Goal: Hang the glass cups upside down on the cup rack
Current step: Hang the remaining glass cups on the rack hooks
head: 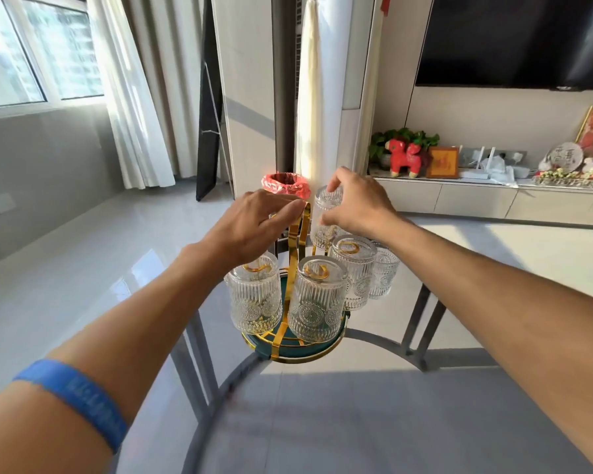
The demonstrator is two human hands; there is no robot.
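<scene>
A gold wire cup rack (293,254) with a round green base (308,350) stands on a glass table. Several ribbed glass cups hang on it upside down: one at the front left (255,295), one at the front middle (317,302), one behind it to the right (355,271), and one farther right (384,275). My left hand (254,227) grips the top of the rack's gold handle. My right hand (356,203) holds another upside-down glass cup (326,217) at the back right of the rack, above the other cups.
The round glass table (322,422) has a grey metal frame seen through it. A bin with a red bag (286,184) stands on the floor behind the rack. A low white cabinet (493,196) with ornaments runs along the right wall.
</scene>
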